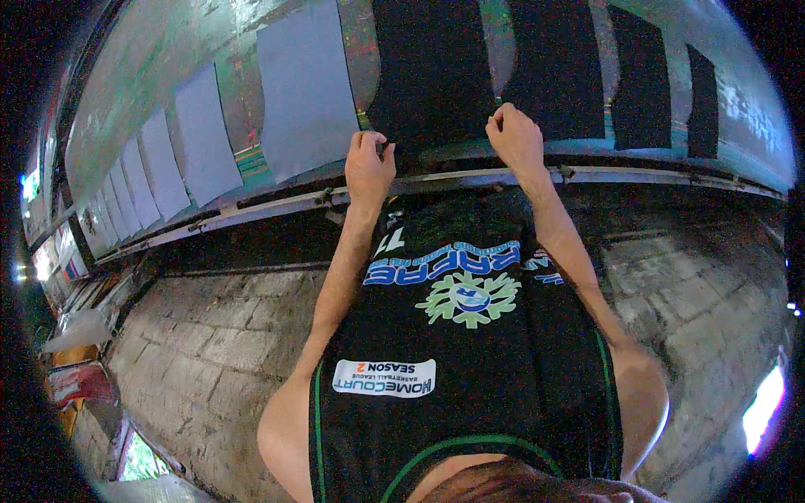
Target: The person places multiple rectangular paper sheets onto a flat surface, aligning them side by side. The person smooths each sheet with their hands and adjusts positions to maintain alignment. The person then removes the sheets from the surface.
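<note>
A black fabric panel [434, 69] lies flat on the long printing table [242, 119], its far end cut off by the top of the picture. At its near left corner, my left hand [370, 166] pinches the cloth between thumb and fingers. My right hand [519, 141] is closed at the near right corner, fingertips curled on the edge. To the left lies a grey-blue fabric panel [308, 94], apart from the black one. Another black panel [556, 75] is just right of my right hand. The dark cloth hides the exact edge under my fingertips.
A metal rail [440, 182] with small clamps runs along the table's near edge. More grey panels [204, 135] continue leftward and further black panels [641, 82] rightward. Concrete paving [207, 352] lies below. A red and white bag [82, 383] sits at the far left.
</note>
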The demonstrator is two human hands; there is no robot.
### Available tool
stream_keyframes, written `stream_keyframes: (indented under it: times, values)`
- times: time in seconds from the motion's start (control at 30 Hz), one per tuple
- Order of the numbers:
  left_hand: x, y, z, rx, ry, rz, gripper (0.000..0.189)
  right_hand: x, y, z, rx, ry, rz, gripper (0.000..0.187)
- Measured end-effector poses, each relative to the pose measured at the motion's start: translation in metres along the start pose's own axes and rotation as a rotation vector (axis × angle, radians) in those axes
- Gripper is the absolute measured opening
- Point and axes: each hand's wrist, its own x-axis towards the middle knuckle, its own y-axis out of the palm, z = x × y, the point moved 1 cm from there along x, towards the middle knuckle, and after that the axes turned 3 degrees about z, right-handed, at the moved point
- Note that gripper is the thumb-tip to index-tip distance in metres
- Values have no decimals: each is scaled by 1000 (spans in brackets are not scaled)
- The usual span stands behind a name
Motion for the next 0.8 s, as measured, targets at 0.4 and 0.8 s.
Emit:
stream_keyframes:
  times: [0.4, 0.8]
  values:
    - [67, 72, -58, 470, 657, 119, 85, -7, -4, -9, 139, -24, -153, 15]
    - [59, 91, -85, 558, 1032, 306, 89, -26, -11, 5, 131, -193, -108, 13]
